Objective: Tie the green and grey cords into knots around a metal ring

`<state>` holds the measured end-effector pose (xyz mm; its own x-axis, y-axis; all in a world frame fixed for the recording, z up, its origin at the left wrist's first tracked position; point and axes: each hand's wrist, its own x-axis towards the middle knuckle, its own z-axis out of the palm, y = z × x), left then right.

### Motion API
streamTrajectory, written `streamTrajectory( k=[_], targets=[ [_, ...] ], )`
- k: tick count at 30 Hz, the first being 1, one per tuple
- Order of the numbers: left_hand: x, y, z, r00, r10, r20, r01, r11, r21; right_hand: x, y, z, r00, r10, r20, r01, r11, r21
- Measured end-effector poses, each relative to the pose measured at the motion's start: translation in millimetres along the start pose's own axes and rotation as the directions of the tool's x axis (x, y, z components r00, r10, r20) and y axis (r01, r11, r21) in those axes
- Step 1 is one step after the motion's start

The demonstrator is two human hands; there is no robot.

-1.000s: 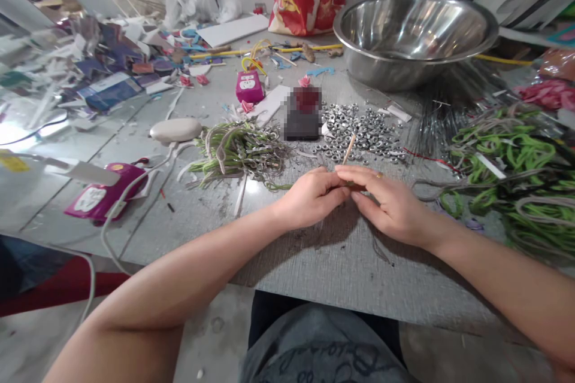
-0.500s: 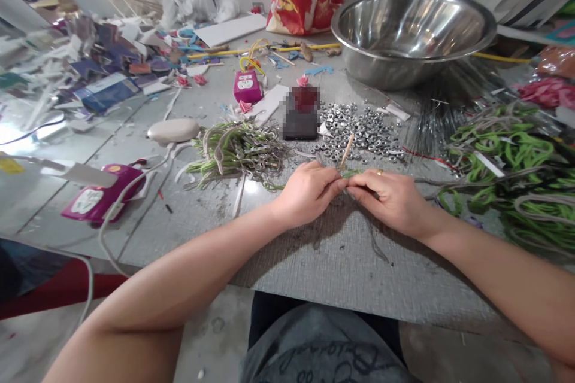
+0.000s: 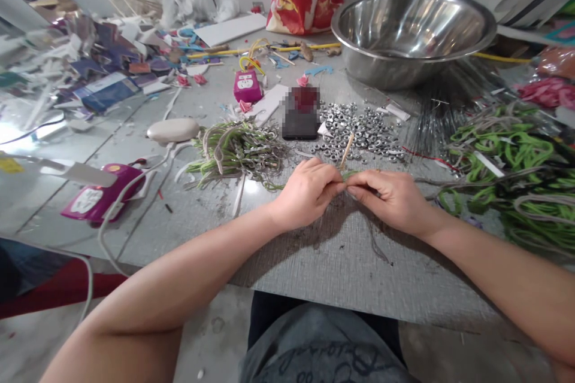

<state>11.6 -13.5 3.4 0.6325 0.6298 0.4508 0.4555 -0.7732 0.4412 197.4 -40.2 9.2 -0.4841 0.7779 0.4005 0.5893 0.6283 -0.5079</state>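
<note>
Above the table's front part, my left hand (image 3: 312, 188) and my right hand (image 3: 386, 194) meet fingertip to fingertip. Both are closed in a pinch on a green and grey cord (image 3: 349, 173), mostly hidden by the fingers. A grey cord end (image 3: 380, 248) hangs below onto the table. A thin wooden stick (image 3: 347, 149) rises just behind the fingertips; whether a hand holds it I cannot tell. Beyond the hands lies a spread of small metal nuts (image 3: 359, 125). A bundle of green and grey cords (image 3: 238, 146) lies left of them, and a larger heap of cords (image 3: 530, 173) to the right.
Behind the nuts stands a big steel bowl (image 3: 413, 66), beside a red bag (image 3: 300, 0). A dark phone-like object (image 3: 300, 122) lies near the nuts. At left are a white cable (image 3: 105, 233), purple boxes (image 3: 119, 182) and scrap piles (image 3: 112, 54).
My fingertips have shifted very slightly, with my left hand a little further over the cord. The things on the table have stayed in place.
</note>
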Motion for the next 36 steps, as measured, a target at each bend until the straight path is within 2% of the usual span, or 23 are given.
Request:
streamTrajectory(
  k=[5, 9, 14, 18, 25, 36],
  targets=[
    [-1.2, 0.4, -2.3, 0.998, -0.016, 0.062, 0.017, 1.0, -0.019, 1.0, 3.7, 0.4, 0.997, -0.067, -0.038, 0.067, 0.998, -0.01],
    [-0.2, 0.5, -3.8, 0.994, -0.042, 0.102, 0.046, 0.998, -0.034, 2.6, 6.4, 1.7, 0.986, -0.128, -0.104, 0.116, 0.987, -0.108],
    [0.8, 0.7, -7.5, 0.983, -0.076, 0.167, 0.084, 0.996, -0.042, 3.0, 11.7, 3.4, 0.989, -0.11, -0.098, 0.094, 0.983, -0.16],
    [0.7, -1.0, -6.3, 0.971, -0.071, 0.226, 0.054, 0.995, 0.078, 2.6, 16.2, 4.7, 0.997, -0.063, -0.042, 0.054, 0.983, -0.177],
    [-0.3, -7.6, 0.0, 0.967, -0.12, 0.223, 0.059, 0.963, 0.263, 0.7, 22.1, 7.0, 0.999, -0.016, -0.029, 0.008, 0.968, -0.25],
    [-0.9, -7.4, 2.4, 0.973, -0.107, 0.203, 0.046, 0.957, 0.286, 2.0, 21.3, 6.2, 0.998, -0.047, 0.028, 0.053, 0.962, -0.267]
  ],
)
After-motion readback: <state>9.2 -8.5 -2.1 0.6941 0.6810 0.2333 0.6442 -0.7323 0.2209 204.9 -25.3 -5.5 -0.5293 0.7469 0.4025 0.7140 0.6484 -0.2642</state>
